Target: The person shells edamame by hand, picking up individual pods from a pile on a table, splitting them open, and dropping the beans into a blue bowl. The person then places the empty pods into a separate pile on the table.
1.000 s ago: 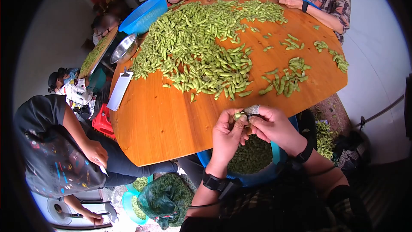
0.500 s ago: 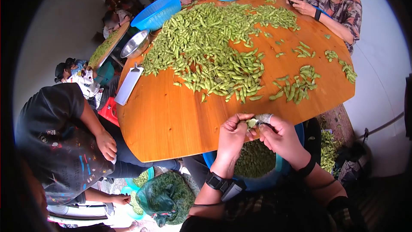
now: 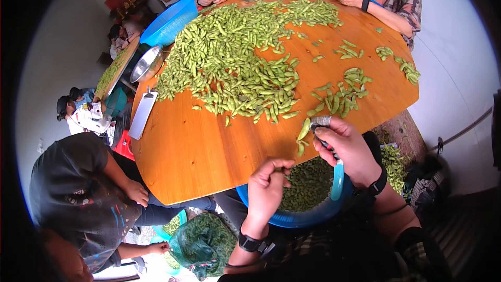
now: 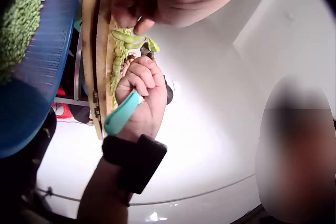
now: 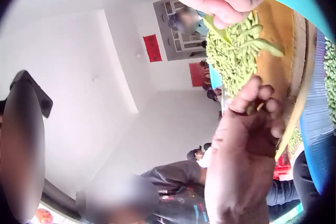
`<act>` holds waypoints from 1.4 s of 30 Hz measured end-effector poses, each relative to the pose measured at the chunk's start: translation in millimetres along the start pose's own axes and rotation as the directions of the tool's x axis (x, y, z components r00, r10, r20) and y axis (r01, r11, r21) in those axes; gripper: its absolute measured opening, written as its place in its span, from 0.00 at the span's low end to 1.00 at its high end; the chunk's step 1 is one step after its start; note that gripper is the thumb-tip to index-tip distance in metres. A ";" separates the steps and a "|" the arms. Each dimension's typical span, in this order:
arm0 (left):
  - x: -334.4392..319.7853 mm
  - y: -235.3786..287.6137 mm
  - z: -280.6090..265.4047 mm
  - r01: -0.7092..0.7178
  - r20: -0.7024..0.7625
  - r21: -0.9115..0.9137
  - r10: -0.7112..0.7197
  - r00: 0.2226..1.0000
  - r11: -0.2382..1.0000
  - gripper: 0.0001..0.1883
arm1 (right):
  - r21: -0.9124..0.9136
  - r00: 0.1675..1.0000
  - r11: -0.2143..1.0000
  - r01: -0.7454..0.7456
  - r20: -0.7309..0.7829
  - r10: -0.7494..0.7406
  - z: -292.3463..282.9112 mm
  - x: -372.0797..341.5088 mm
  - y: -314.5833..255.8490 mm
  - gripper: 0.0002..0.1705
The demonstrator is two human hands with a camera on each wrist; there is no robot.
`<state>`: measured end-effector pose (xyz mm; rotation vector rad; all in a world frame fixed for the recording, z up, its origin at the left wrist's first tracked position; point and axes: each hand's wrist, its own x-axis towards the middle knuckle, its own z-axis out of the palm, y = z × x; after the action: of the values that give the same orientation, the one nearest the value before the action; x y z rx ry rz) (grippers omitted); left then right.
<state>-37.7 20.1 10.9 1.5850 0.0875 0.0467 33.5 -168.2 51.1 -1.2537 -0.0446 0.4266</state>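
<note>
My right hand (image 3: pixel 348 149) grips a teal-handled tool (image 3: pixel 338 180) with black and red parts, its working end hidden by the fingers. Silvery wrapping covers one of that hand's fingers. At those fingertips a green soybean pod (image 3: pixel 304 128) sticks out over the table edge, with another pod (image 5: pixel 265 47) hanging beside it in the right wrist view. Apart from it, to the lower left, is my left hand (image 3: pixel 265 190), its fingers loosely bent. Beneath both hands stands a blue basin (image 3: pixel 300 219) of green beans or pods.
A big heap of pods (image 3: pixel 224 62) covers much of the wooden table (image 3: pixel 182 162); smaller piles lie to its right. Blue baskets (image 3: pixel 169 23), a metal bowl (image 3: pixel 147 64) and a clipboard (image 3: pixel 142 115) line the far left. People surround the table. A green net sack (image 3: pixel 209 245) stands below.
My hands were together at a pod above the basin. Now the left hand has drawn away down and left, while the pod stays at the right hand's fingertips and the teal handle shows.
</note>
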 end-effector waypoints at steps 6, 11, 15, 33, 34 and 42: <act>2.5 21.2 19.0 -0.245 -0.028 0.572 0.316 0.948 0.783 0.17 | 0.077 0.999 0.997 -0.029 -0.010 0.030 -8.4 -3.7 -14.7 0.09; 36.6 9.4 33.4 -0.332 -0.008 0.482 0.384 0.923 0.810 0.18 | 0.071 1.000 0.997 -0.020 0.024 0.018 -2.4 -15.9 -19.6 0.11; 31.2 -11.7 36.3 -0.416 0.052 0.400 0.433 0.900 0.817 0.14 | 0.100 1.000 0.995 0.021 0.014 -0.023 -12.1 -16.2 -15.2 0.11; 19.6 -3.2 37.7 -0.345 -0.028 0.505 0.414 0.910 0.792 0.10 | -0.371 0.989 0.926 0.076 0.146 -0.022 -6.1 -20.4 15.1 0.08; 18.8 -4.2 38.9 -0.363 -0.015 0.515 0.432 0.902 0.776 0.10 | -0.357 0.991 0.933 0.048 0.136 0.001 -7.1 -20.4 16.8 0.08; 12.3 -20.0 45.7 -0.394 -0.082 0.442 0.474 0.877 0.806 0.08 | -0.254 0.994 0.966 -0.052 0.081 0.074 -1.4 -25.7 25.6 0.06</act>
<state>-22.1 -24.1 -10.1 1.9984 -0.1343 0.5791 2.8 -171.9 32.0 -1.4884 -0.1393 0.5452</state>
